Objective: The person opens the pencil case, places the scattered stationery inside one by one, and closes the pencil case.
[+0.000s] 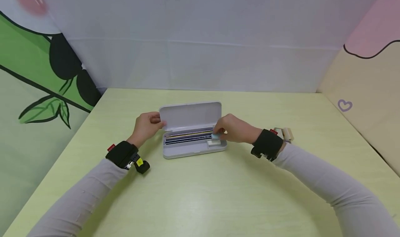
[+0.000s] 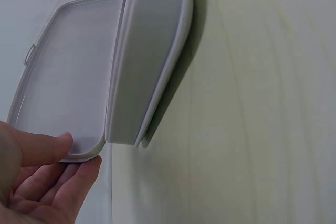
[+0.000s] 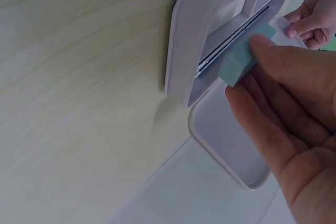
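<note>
A pale grey pencil case (image 1: 184, 151) lies on the table with its lid (image 1: 192, 116) raised at the back. My left hand (image 1: 146, 127) pinches the lid's left end between thumb and fingers, as the left wrist view confirms. Several pencils (image 1: 187, 137) lie lengthwise inside the case. Over the right end of the case, my right hand (image 1: 236, 128) holds a light teal block-shaped eraser (image 3: 242, 60) between thumb and fingertips. A white eraser (image 1: 214, 143) sits in the small front right compartment.
A cream-coloured object (image 1: 288, 134) stands on the table behind the right wrist, partly hidden by it. The pale wooden table (image 1: 200, 195) ends at a light back wall, with printed cloth panels on both sides.
</note>
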Motion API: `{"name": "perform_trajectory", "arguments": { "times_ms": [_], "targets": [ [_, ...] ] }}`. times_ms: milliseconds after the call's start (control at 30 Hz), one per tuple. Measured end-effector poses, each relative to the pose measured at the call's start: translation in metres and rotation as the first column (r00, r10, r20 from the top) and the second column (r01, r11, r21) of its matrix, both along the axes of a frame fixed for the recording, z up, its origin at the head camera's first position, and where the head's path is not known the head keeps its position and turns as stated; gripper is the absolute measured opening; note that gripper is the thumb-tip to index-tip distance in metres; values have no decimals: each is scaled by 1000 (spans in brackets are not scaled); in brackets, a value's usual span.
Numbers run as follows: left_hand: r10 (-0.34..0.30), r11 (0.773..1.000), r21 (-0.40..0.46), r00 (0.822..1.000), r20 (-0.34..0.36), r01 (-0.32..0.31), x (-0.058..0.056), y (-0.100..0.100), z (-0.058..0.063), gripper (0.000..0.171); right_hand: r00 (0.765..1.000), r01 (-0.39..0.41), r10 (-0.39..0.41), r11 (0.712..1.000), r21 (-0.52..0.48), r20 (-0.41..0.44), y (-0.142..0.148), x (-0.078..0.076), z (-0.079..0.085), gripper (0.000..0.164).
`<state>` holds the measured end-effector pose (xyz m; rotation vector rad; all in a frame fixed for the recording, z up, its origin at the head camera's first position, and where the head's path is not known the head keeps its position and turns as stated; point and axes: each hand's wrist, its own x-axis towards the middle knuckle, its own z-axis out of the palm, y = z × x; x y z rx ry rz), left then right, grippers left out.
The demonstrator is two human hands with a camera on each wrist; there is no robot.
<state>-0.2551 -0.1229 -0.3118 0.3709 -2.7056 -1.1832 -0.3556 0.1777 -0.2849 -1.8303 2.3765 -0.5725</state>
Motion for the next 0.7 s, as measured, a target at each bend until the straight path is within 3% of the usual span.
{"name": "perform_trajectory", "arguments": {
  "times_ms": [700],
  "targets": [
    [-9,1000,23,1000,2,9,1,2,1,40,999,23,-22,1000,-10,33,-5,12,-17,13]
  ]
}}
